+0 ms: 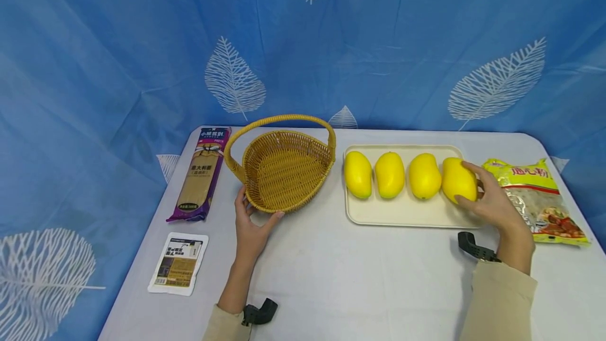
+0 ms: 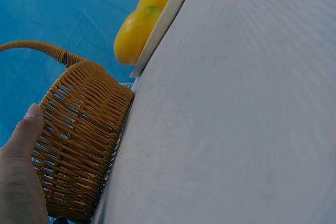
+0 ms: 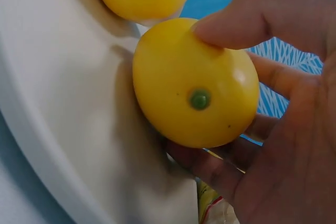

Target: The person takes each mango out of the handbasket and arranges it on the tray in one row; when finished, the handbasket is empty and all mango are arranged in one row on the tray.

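My right hand (image 1: 492, 201) grips the rightmost yellow mango (image 1: 458, 179) on a cream tray (image 1: 402, 217). In the right wrist view the thumb lies on top of this mango (image 3: 184, 87) and the fingers curl under its far side; its green stem end faces the camera. Three more mangoes (image 1: 425, 176) are lined up to its left on the tray. My left hand (image 1: 253, 230) holds the near left side of a woven basket (image 1: 289, 172), thumb along the near wall and fingers round the left. In the left wrist view the thumb presses the basket's wall (image 2: 79, 135); the other fingers are hidden.
A purple-edged pasta packet (image 1: 199, 175) lies left of the basket, with a small white pouch (image 1: 179, 263) nearer the front. Right of the tray is a yellow macaroni bag (image 1: 544, 204), partly behind my right hand. The basket's tall handle (image 1: 284, 118) stands up at its back.
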The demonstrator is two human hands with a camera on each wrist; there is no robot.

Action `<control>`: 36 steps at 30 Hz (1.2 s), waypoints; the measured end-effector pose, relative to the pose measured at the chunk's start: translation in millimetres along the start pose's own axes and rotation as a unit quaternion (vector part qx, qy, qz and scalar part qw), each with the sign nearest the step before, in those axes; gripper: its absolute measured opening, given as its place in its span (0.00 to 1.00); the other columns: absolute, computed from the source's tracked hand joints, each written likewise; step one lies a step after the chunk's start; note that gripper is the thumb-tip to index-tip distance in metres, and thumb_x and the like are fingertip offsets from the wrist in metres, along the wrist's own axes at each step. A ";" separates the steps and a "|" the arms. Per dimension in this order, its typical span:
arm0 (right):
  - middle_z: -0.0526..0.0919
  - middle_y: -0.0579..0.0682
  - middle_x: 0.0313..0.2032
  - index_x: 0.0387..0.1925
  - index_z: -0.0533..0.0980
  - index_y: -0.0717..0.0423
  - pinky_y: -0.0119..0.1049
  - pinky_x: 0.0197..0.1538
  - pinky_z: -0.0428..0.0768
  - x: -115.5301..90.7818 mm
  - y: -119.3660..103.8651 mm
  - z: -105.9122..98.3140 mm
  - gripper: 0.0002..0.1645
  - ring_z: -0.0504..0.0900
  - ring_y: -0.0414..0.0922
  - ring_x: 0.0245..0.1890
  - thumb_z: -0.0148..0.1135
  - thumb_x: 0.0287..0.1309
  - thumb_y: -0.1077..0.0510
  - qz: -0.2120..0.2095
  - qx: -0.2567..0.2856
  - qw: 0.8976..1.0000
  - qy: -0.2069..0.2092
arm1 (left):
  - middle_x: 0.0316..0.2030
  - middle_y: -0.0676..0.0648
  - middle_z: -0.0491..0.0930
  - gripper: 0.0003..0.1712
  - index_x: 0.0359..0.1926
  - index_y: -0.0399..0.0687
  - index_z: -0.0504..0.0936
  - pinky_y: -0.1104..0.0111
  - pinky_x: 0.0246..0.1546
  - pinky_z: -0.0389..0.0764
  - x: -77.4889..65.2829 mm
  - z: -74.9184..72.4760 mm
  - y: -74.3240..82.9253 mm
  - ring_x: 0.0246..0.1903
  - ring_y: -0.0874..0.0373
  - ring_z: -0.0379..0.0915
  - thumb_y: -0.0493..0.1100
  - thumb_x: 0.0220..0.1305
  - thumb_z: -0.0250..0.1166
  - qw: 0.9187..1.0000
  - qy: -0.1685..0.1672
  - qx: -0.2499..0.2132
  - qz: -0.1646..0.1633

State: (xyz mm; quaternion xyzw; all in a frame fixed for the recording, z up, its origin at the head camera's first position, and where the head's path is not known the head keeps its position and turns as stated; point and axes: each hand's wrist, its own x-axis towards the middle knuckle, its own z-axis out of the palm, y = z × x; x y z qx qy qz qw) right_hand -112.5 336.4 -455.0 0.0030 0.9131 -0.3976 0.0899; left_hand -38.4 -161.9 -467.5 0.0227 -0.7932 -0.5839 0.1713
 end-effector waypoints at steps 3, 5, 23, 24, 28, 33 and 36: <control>0.44 0.72 0.73 0.78 0.43 0.54 0.73 0.62 0.56 -1.1 -1.5 -0.7 0.55 0.52 0.75 0.66 0.65 0.59 0.59 0.000 -0.001 1.000 0.000 | 0.69 0.27 0.55 0.59 0.74 0.32 0.45 0.46 0.61 0.63 0.3 0.4 -0.9 0.67 0.32 0.56 0.34 0.51 0.76 1.000 -0.002 0.002 -0.001; 0.43 0.72 0.74 0.78 0.43 0.53 0.73 0.62 0.55 -2.2 -1.7 -1.2 0.54 0.51 0.74 0.67 0.64 0.60 0.58 -0.001 -0.005 1.000 0.002 | 0.69 0.28 0.55 0.59 0.74 0.32 0.45 0.46 0.61 0.63 0.3 0.5 -1.3 0.67 0.32 0.56 0.34 0.51 0.75 1.000 -0.004 0.003 -0.001; 0.36 0.68 0.76 0.78 0.41 0.47 0.74 0.62 0.55 -9.4 -12.6 -10.3 0.54 0.49 0.77 0.67 0.64 0.62 0.51 0.019 -0.021 0.999 0.022 | 0.71 0.37 0.57 0.63 0.77 0.48 0.46 0.49 0.61 0.64 4.3 5.4 -39.4 0.68 0.41 0.58 0.37 0.48 0.78 1.000 0.001 0.006 0.005; 0.36 0.67 0.76 0.78 0.41 0.47 0.74 0.62 0.55 -10.0 -14.4 -10.7 0.54 0.49 0.76 0.68 0.64 0.62 0.52 0.016 -0.022 0.999 0.027 | 0.71 0.38 0.58 0.62 0.77 0.49 0.46 0.50 0.61 0.65 4.5 5.4 -39.6 0.68 0.42 0.58 0.38 0.49 0.78 1.000 0.001 0.006 0.007; 0.39 0.66 0.76 0.78 0.44 0.49 0.73 0.64 0.53 -13.0 -23.2 -12.1 0.50 0.46 0.73 0.71 0.62 0.63 0.55 -0.008 -0.023 0.998 0.059 | 0.71 0.39 0.58 0.62 0.77 0.51 0.46 0.52 0.61 0.65 4.9 5.0 -38.2 0.68 0.46 0.58 0.41 0.50 0.78 1.000 -0.004 0.008 0.008; 0.45 0.64 0.76 0.77 0.48 0.49 0.70 0.67 0.52 -17.8 -36.7 -14.0 0.44 0.48 0.69 0.72 0.58 0.66 0.57 -0.050 -0.021 0.993 0.106 | 0.72 0.41 0.55 0.62 0.77 0.53 0.45 0.54 0.63 0.64 5.1 1.4 -35.1 0.69 0.48 0.56 0.44 0.52 0.77 1.000 -0.016 0.011 -0.004; 0.49 0.62 0.76 0.77 0.51 0.47 0.55 0.74 0.53 -22.6 -44.4 -14.1 0.41 0.51 0.67 0.71 0.56 0.67 0.57 -0.074 -0.024 0.988 0.133 | 0.74 0.43 0.51 0.62 0.77 0.53 0.43 0.52 0.63 0.64 4.9 -2.7 -31.2 0.71 0.49 0.53 0.45 0.52 0.77 0.999 -0.022 0.031 0.002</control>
